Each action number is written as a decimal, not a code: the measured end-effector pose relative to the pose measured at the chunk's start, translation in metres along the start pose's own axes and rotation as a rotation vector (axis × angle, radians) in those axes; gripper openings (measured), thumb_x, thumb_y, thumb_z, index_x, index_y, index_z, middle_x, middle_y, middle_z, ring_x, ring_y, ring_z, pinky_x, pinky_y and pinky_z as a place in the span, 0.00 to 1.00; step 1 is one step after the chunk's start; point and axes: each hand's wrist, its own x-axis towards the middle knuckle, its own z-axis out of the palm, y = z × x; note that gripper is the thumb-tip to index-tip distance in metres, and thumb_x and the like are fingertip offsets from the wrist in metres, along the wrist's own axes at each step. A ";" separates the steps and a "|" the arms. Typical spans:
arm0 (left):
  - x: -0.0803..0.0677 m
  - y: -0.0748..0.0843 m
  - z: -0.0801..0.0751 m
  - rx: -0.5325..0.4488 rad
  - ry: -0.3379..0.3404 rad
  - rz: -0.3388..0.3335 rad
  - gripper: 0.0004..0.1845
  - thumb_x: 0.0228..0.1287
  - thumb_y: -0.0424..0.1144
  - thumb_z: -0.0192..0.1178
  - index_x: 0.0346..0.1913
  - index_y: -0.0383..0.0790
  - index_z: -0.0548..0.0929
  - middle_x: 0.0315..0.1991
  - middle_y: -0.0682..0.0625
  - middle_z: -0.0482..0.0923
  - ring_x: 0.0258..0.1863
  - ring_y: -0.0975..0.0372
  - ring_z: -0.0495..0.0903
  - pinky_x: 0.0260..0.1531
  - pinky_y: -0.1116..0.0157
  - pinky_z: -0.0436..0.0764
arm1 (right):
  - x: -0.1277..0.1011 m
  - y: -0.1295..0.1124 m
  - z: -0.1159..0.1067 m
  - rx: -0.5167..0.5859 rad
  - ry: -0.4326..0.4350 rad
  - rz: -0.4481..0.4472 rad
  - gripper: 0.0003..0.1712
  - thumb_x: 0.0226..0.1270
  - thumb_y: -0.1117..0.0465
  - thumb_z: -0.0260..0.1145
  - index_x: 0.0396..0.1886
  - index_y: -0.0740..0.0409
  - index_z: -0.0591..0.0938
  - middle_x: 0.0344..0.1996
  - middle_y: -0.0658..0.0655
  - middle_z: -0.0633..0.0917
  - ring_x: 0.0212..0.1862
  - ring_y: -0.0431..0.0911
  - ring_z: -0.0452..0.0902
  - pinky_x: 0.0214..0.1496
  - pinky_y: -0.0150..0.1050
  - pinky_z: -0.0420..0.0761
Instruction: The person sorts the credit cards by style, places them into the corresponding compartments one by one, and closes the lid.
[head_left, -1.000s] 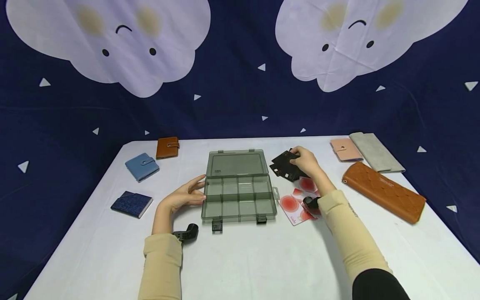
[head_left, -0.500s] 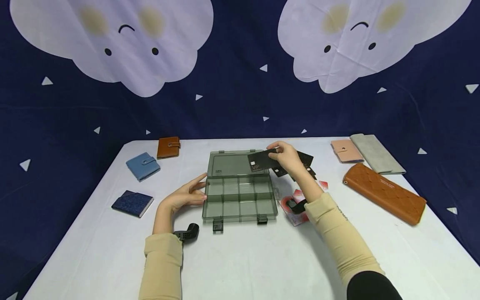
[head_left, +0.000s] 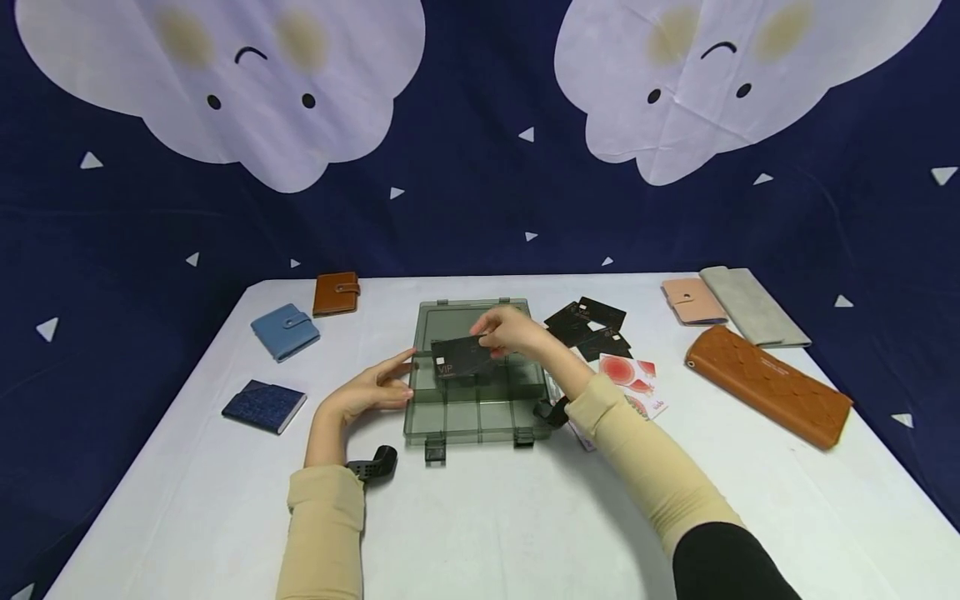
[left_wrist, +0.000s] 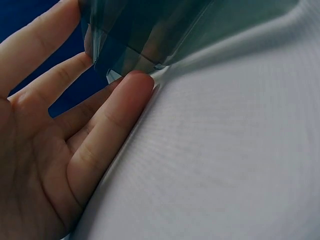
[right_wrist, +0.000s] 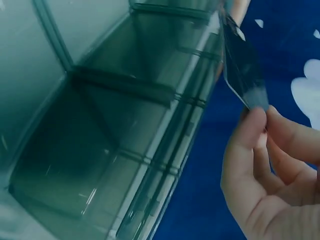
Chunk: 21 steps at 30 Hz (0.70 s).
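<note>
I record the green box [head_left: 480,435] with its latches [head_left: 435,450] on the near side; the left hand [head_left: 367,392], fingers loosely extended, touches its left wall. Over its rear compartments my head feed shows the black card [head_left: 453,358], long axis roughly left to right, VIP end pointing left, right end pinched between the thumb and fingers of the right hand [head_left: 513,329]. Farther right, other black cards [head_left: 573,327] lie overlapping.

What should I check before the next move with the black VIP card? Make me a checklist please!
1. Card held: ok, the right hand pinches the black VIP card at one end.
2. Lid open: ok, the lid is folded back from the green see-through divided box.
3. Box touched: ok, the left hand has fingers against its side.
4. Card in a compartment: not ok, it is held above the box.
5. Card fits a compartment: cannot tell.
</note>
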 end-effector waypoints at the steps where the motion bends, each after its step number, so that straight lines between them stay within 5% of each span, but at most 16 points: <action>1: 0.000 0.000 0.000 0.001 0.002 -0.001 0.46 0.57 0.32 0.63 0.73 0.45 0.48 0.71 0.34 0.43 0.42 0.64 0.75 0.45 0.67 0.78 | 0.002 -0.001 0.003 -0.016 -0.016 0.013 0.11 0.64 0.72 0.57 0.45 0.66 0.79 0.34 0.58 0.76 0.31 0.45 0.74 0.43 0.46 0.79; 5: -0.001 0.001 0.000 -0.001 -0.001 0.002 0.45 0.58 0.32 0.63 0.73 0.45 0.47 0.71 0.34 0.42 0.43 0.64 0.75 0.45 0.67 0.78 | 0.008 -0.005 0.014 -0.108 -0.054 0.041 0.12 0.60 0.76 0.58 0.42 0.66 0.80 0.32 0.58 0.77 0.30 0.45 0.75 0.36 0.37 0.81; 13: -0.001 0.000 -0.001 -0.010 -0.009 0.001 0.46 0.57 0.34 0.64 0.73 0.46 0.47 0.71 0.34 0.42 0.43 0.64 0.74 0.45 0.67 0.78 | 0.014 -0.008 0.030 -0.337 -0.057 0.021 0.06 0.60 0.76 0.59 0.33 0.65 0.80 0.28 0.59 0.79 0.24 0.45 0.78 0.29 0.34 0.81; 21: 0.000 -0.001 -0.001 0.003 -0.004 -0.002 0.46 0.57 0.33 0.64 0.73 0.46 0.48 0.71 0.34 0.43 0.43 0.64 0.75 0.45 0.66 0.78 | 0.011 -0.011 0.036 -0.469 -0.148 0.058 0.14 0.72 0.67 0.48 0.48 0.60 0.79 0.36 0.61 0.79 0.27 0.48 0.79 0.29 0.36 0.80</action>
